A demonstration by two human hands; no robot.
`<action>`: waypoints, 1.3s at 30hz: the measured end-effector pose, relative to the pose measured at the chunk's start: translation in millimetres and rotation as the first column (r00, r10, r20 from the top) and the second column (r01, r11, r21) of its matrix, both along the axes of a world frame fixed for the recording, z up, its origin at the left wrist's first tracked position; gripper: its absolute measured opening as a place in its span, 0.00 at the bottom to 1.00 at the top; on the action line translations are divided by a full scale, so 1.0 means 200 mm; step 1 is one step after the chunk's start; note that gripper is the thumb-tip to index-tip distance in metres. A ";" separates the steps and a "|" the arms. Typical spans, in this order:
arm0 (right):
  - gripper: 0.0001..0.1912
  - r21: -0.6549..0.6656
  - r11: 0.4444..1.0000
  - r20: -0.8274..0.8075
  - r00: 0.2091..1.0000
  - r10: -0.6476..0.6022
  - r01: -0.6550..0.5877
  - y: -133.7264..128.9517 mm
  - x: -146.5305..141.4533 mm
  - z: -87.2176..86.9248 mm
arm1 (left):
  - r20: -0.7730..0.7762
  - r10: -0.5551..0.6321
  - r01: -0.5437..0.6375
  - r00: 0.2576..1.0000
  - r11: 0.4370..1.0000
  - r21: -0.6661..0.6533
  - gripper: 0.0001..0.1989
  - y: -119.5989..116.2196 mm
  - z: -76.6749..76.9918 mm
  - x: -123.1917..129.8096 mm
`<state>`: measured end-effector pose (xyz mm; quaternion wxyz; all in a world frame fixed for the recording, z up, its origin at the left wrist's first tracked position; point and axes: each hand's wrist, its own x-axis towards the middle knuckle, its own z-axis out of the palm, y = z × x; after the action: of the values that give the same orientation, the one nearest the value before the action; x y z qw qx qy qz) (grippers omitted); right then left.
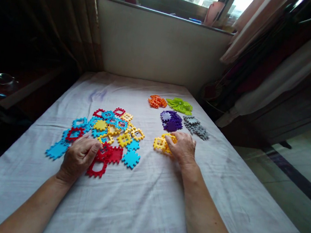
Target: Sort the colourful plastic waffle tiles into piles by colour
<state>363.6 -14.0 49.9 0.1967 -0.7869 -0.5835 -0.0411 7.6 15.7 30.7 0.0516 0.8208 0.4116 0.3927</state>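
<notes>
My left hand (79, 156) rests with curled fingers at the front left of a mixed pile of red pieces (115, 155), blue pieces (131, 159) and yellow pieces (124, 139); what its fingers hold, if anything, is hidden. Right of that pile, my right hand (181, 147) has its fingers on a small yellow group (159, 143), gripping a yellow piece there. Beyond it lie a purple pile (173, 123), a grey pile (199, 130), an orange pile (157, 102) and a lime green pile (180, 105).
A white cloth (143, 206) covers the table. Behind it stands a pale wall (158, 48) under a window. A brown curtain (79, 18) hangs at the left, and fabrics hang at the right. Glasses (4, 79) lie on a dark surface at the far left.
</notes>
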 end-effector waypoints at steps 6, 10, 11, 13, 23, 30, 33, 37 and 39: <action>0.13 0.014 0.971 0.029 0.971 0.238 -0.239 0.05 -0.23 0.04 | 0.016 -0.023 0.023 1.000 1.000 0.017 0.15 0.00 0.00 0.01; 0.18 -0.156 0.934 0.038 0.943 0.332 -0.322 0.11 -0.43 0.04 | 0.029 -0.023 0.023 0.999 1.000 0.019 0.15 0.01 -0.01 0.00; 0.19 -0.197 0.930 0.035 0.946 0.322 -0.309 0.12 -0.46 0.04 | 0.032 -0.022 0.022 0.999 1.000 0.019 0.15 0.01 -0.02 0.00; 0.19 -0.246 0.927 0.025 0.954 0.300 -0.285 0.13 -0.50 0.03 | 0.041 -0.026 0.025 0.999 0.999 0.021 0.15 0.02 -0.03 -0.01; 0.18 -0.174 0.975 0.032 0.989 0.146 -0.138 0.13 -0.26 0.11 | 0.042 -0.051 0.051 0.998 0.999 -0.002 0.15 0.01 -0.01 0.00; 0.20 -0.273 0.960 0.025 0.998 0.065 -0.056 0.09 -0.15 0.13 | 0.051 -0.040 0.040 0.998 0.999 0.010 0.16 0.01 -0.01 0.01; 0.20 -0.282 0.957 0.027 0.997 0.073 -0.062 0.08 -0.15 0.13 | 0.051 -0.047 0.045 0.998 0.999 0.028 0.15 0.01 -0.02 0.01; 0.17 -0.274 0.959 0.045 0.995 0.092 -0.076 0.07 -0.15 0.13 | 0.052 -0.048 0.046 0.998 0.998 0.032 0.15 0.01 -0.01 0.01; 0.16 -0.232 0.968 0.045 0.993 0.106 -0.093 0.08 -0.18 0.14 | 0.053 -0.046 0.045 0.998 0.999 0.023 0.16 0.01 -0.01 0.01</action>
<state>328.0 1.1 77.3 0.0896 -0.7725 -0.6285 0.0140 9.1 17.1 28.3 0.0626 0.8197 0.3871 0.4176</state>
